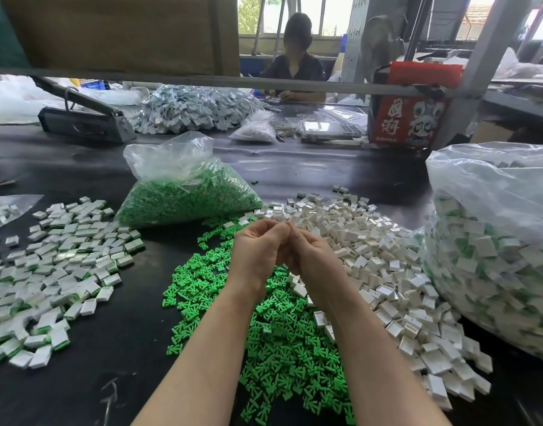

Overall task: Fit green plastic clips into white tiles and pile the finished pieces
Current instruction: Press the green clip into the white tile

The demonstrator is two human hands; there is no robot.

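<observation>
A small piece, hidden from view, is pinched between left hand [257,247] and right hand [310,256]; squarer alignment is advised before pressing

We see bare black tabletop [135,318] open between the finished pile [55,272] and green clips [279,333]; the clip bag [184,192] blocks behind.

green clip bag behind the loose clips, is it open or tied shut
Open: the bag of green clips has its untied mouth standing loose at the top.

Loose green clips [273,327] heaped between finished pieces [58,265] and white tiles [380,259].
</observation>
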